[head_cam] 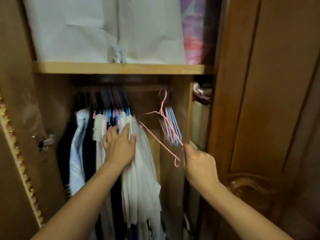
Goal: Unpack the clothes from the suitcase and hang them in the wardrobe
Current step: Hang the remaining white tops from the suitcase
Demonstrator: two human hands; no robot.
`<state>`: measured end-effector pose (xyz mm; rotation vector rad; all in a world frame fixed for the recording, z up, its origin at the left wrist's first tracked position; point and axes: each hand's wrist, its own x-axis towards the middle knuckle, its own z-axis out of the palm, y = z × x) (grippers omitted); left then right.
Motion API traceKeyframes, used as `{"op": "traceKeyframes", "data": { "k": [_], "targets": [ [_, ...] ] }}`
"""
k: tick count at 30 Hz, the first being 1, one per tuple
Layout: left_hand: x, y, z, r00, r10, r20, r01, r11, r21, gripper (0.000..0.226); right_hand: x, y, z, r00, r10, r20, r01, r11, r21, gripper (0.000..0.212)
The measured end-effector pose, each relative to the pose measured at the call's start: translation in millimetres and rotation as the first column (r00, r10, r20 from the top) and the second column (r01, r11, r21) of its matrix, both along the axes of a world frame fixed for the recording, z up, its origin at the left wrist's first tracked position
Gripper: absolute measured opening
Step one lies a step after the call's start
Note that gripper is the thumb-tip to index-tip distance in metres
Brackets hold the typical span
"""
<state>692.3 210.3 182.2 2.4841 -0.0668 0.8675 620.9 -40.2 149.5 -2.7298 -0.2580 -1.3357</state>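
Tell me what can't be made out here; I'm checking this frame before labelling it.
Head view only:
- Rail: dark under the wooden shelf; where the pink hanger hooks is unclear.
- Right hand: fingertips blurred, grip on the hanger's end uncertain.
- Left hand: fingers partly buried in the hanging clothes.
- Suitcase: out of frame.
- Spare hangers: blurred, uncountable.

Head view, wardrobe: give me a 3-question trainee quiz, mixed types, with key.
1. True or false: the left hand holds a hanger.
2. Which hanger does the right hand pull on? A) pink hanger B) blue C) black
3. Fill in: the spare empty hangers hang to the ____ of the white clothes.

Key: 1 false, its straight fingers press the white clothes aside; 2 A; 3 right.
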Motion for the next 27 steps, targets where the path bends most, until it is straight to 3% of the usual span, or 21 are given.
{"op": "traceKeyframes", "data": {
  "k": [2, 4, 7, 9, 10, 11, 13, 15, 17, 19, 21, 22, 24, 25, 27],
  "targets": [
    [-25, -34, -15, 0.961, -0.151, 0.234, 0.159, 0.987, -0.015, 0.055, -49, -29, -39, 0.998, 0.051, -0.026, -0.046, 0.985, 0.168, 0.013],
    [-50, -68, -43, 0.895, -0.335, 0.295, 0.347, 0.938, 0.014, 0.053, -110, -64, -83, 0.974, 0.190, -0.123, -0.108, 0.869, 0.484, 0.019],
    [-77, -109, -112, 0.849, -0.503, 0.162, 0.476, 0.860, 0.183, 0.051, -215, -119, -150, 0.920, 0.347, -0.179, -0.024, 0.508, 0.861, 0.018],
    [-98, -131, -165, 0.828, -0.551, -0.104, 0.540, 0.735, 0.410, 0.046, -289, -157, -187, 0.914, 0.360, -0.188, 0.102, 0.246, 0.964, 0.022],
    [-111, -144, -191, 0.787, -0.559, -0.262, 0.611, 0.645, 0.459, 0.047, -327, -176, -205, 0.917, 0.343, -0.204, 0.160, 0.151, 0.976, 0.024],
    [-129, -158, -214, 0.721, -0.559, -0.410, 0.692, 0.599, 0.403, 0.046, -366, -192, -220, 0.918, 0.318, -0.238, 0.221, 0.089, 0.971, 0.025],
    [-178, -185, -256, 0.544, -0.553, -0.631, 0.794, 0.582, 0.175, 0.031, -446, -218, -251, 0.895, 0.292, -0.338, 0.361, -0.026, 0.932, 0.028],
    [-225, -209, -307, 0.367, -0.528, -0.766, 0.858, 0.511, 0.058, 0.023, -524, -231, -280, 0.844, 0.326, -0.426, 0.494, -0.159, 0.855, 0.037],
    [-272, -235, -360, 0.224, -0.551, -0.803, 0.922, 0.386, -0.007, 0.034, -597, -232, -307, 0.726, 0.492, -0.480, 0.645, -0.246, 0.723, 0.035],
    [-318, -263, -405, 0.055, -0.624, -0.779, 0.984, 0.164, -0.062, 0.027, -649, -224, -328, 0.525, 0.684, -0.507, 0.804, -0.202, 0.560, 0.037],
    [-364, -294, -431, -0.095, -0.648, -0.756, 0.990, -0.143, -0.002, 0.012, -673, -210, -347, 0.443, 0.763, -0.472, 0.855, -0.201, 0.477, 0.054],
    [-387, -310, -438, -0.176, -0.625, -0.761, 0.970, -0.242, -0.025, 0.015, -675, -203, -357, 0.456, 0.758, -0.466, 0.858, -0.236, 0.456, 0.055],
    [-413, -341, -455, -0.236, -0.603, -0.762, 0.947, -0.320, -0.040, 0.017, -668, -195, -379, 0.554, 0.661, -0.506, 0.826, -0.361, 0.433, 0.037],
    [-420, -354, -471, -0.253, -0.587, -0.769, 0.931, -0.363, -0.029, 0.007, -666, -194, -395, 0.623, 0.561, -0.545, 0.782, -0.453, 0.428, 0.029],
    [-432, -375, -515, -0.217, -0.495, -0.841, 0.926, -0.378, -0.017, 0.025, -665, -195, -436, 0.717, 0.322, -0.618, 0.646, -0.640, 0.416, 0.024]
  ]
}}
